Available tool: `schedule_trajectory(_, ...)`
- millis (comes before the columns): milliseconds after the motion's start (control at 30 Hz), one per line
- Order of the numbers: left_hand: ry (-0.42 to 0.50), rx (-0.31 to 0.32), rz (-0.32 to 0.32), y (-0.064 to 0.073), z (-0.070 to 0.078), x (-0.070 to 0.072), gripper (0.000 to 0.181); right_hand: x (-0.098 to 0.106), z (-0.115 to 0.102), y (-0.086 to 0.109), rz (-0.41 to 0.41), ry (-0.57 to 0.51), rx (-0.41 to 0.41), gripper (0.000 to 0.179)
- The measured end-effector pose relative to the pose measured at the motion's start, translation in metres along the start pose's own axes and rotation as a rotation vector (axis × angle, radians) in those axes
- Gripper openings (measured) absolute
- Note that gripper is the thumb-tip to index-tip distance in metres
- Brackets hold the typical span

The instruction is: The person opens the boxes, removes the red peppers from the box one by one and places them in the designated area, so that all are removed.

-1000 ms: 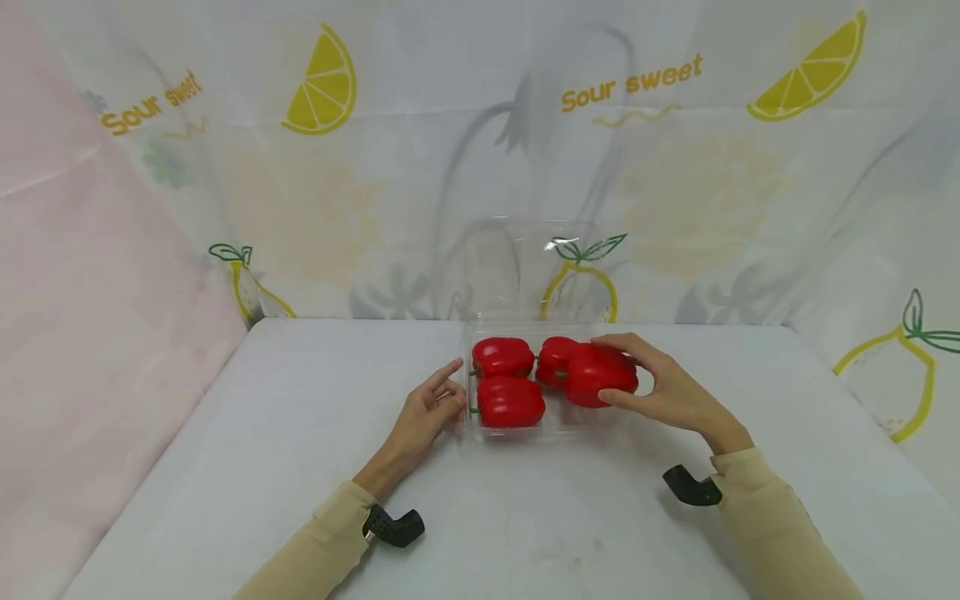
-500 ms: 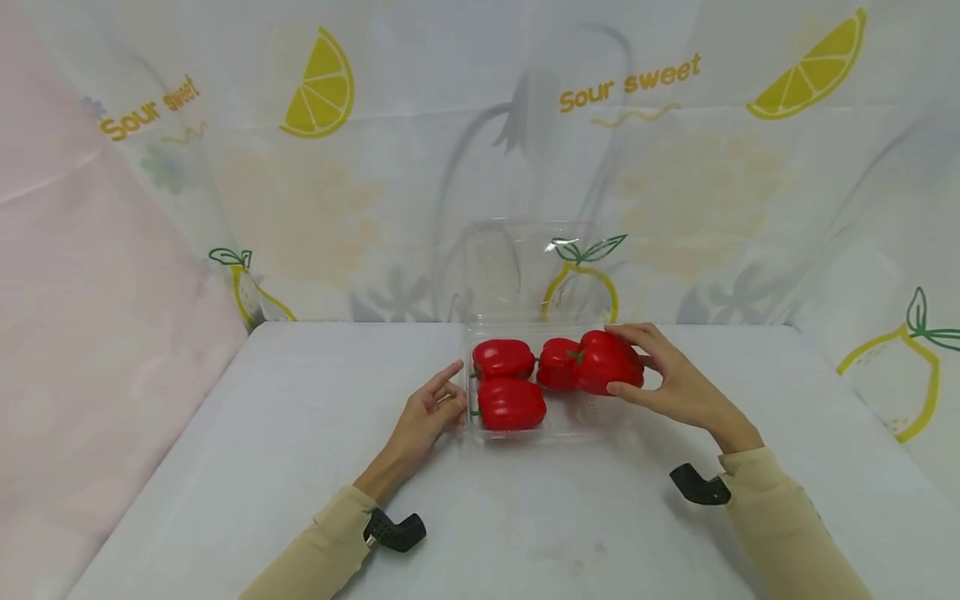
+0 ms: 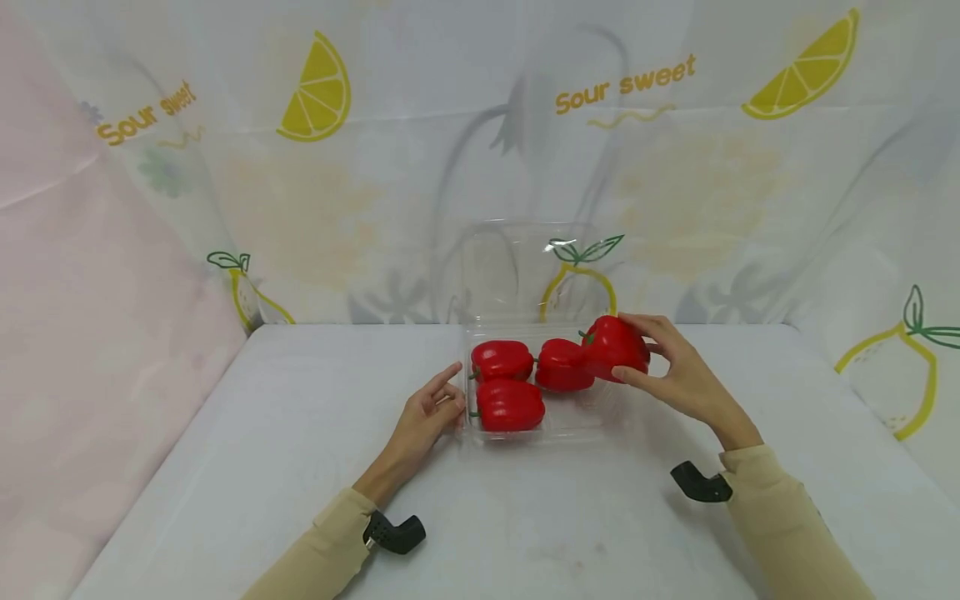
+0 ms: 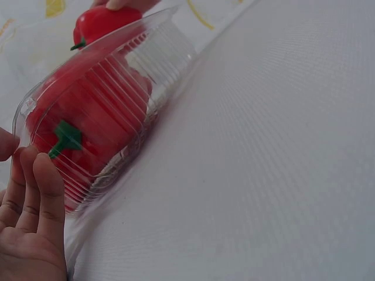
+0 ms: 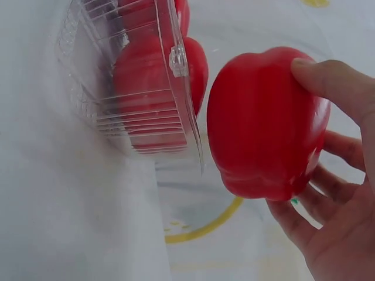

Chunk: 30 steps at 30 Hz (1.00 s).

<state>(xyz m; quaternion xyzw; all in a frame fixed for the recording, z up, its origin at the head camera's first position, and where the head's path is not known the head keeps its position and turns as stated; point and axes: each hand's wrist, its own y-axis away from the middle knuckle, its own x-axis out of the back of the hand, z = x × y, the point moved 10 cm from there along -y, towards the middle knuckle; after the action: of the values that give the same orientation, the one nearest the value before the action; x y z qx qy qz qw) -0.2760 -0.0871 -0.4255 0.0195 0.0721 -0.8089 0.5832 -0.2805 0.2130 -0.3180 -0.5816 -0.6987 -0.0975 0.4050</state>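
My right hand (image 3: 678,379) grips a red bell pepper (image 3: 617,348) between thumb and fingers. In the right wrist view that bell pepper (image 5: 266,123) is apart from the container wall, raised above the container's back right part. The clear plastic container (image 3: 558,432) stands on the table with its lid up. Inside lie two red bell peppers on the left, one behind (image 3: 501,360) and one in front (image 3: 512,406). Another bell pepper (image 3: 562,367) lies at the back right, partly hidden by the held one. My left hand (image 3: 427,421) touches the container's left wall with its fingers (image 4: 50,187) outstretched.
The transparent lid (image 3: 495,267) rises at the container's back, near a printed cloth backdrop (image 3: 420,200). A white surface (image 3: 525,517) spreads in front and to both sides. A black wrist device (image 3: 701,483) sits on the right sleeve.
My right hand has lifted the held bell pepper up, back and slightly right, uncovering the container's front right part and more of the back right pepper. My left hand stays put.
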Motion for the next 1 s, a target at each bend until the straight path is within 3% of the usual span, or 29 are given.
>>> schedule_trajectory(433,-0.02,0.003,0.006,0.001,-0.001,0.001,0.059,0.01,0.01,0.0,0.068,-0.006,-0.06,0.072)
schedule_trajectory(1000,-0.006,0.005,0.003,0.001,-0.002,0.0,0.059,0.014,0.047,0.005,0.117,-0.034,-0.327,0.079)
